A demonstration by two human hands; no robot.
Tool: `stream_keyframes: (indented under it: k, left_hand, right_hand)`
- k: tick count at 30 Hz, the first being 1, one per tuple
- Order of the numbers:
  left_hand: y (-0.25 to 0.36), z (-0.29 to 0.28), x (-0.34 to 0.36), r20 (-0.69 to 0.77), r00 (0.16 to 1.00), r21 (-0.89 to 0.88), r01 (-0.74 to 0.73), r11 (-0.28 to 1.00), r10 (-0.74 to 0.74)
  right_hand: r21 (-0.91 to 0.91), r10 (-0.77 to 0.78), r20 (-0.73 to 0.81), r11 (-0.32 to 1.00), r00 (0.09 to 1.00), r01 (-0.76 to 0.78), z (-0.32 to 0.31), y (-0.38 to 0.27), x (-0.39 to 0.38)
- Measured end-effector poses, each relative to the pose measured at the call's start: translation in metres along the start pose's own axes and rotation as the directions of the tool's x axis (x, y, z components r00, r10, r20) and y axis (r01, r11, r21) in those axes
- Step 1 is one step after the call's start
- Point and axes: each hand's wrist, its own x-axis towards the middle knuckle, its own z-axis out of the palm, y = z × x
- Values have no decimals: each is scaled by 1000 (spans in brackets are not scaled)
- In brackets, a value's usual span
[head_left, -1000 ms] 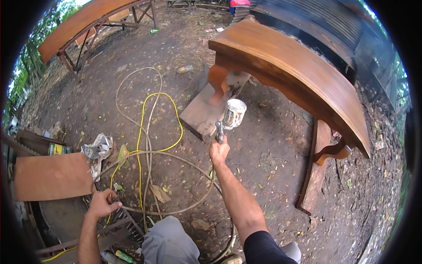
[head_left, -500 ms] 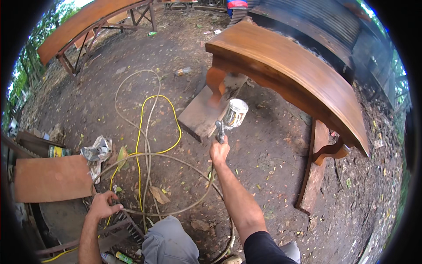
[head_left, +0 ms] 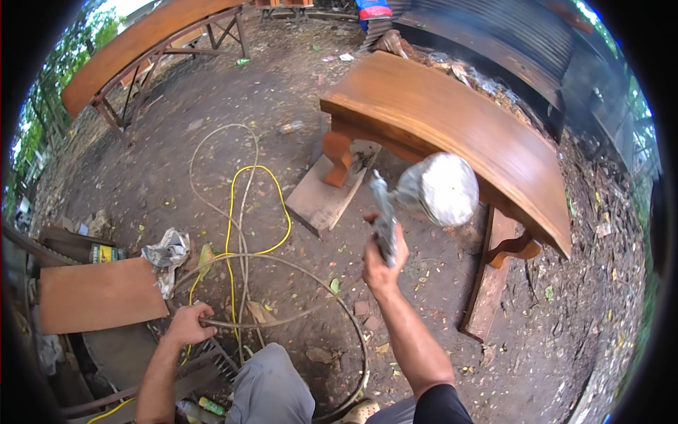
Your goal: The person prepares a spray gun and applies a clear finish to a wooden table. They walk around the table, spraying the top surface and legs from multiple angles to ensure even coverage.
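In my right hand (head_left: 383, 258) is a metal spray gun (head_left: 385, 215), its handle wrapped by my fingers and its nozzle end pointing up and away. The gun's paint-smeared silver cup (head_left: 452, 189) sticks out to the right, in front of the long side of a varnished wooden table (head_left: 459, 106). A gap between the cup and the wood cannot be judged. Low on the left, my left hand (head_left: 189, 325) is closed round a beige air hose (head_left: 282, 321), which runs across toward my right arm and loops over the ground.
Wooden planks (head_left: 487, 283) lie under the table's carved legs. A yellow cord (head_left: 286, 230) tangles with the hose. At left are a brown board (head_left: 102, 295) and crumpled paper (head_left: 168, 251). Another long wooden top (head_left: 141, 49) stands far left; corrugated metal sheets (head_left: 487, 35) stand behind.
My right hand has risen and moved right, tilting the spray gun so that its cup swings out to the right. My left hand has shifted slightly right with the hose. The view has shifted a little.
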Motion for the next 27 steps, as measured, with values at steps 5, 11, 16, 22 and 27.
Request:
stream_keyframes:
  k: [5,11,16,22,27]
  left_hand:
    - [22,-57,-25,72,997,-21,-11,1000,13]
    - [35,-147,-66,91,981,-36,-169,985,172]
    - [39,-218,-80,-29,989,-33,-144,989,143]
    - [21,-289,-36,-296,919,15,-268,963,261]
    - [38,-351,32,-226,932,116,-262,958,283]
  right_hand:
    - [-56,136,2,989,991,-135,-50,-120,31]
    - [-264,78,143,964,987,-38,-90,-246,44]
    - [-231,345,82,919,935,-319,-82,-342,58]
    - [-159,420,73,900,904,-406,-50,-388,96]
    - [-95,407,3,910,914,-405,-16,-382,142]
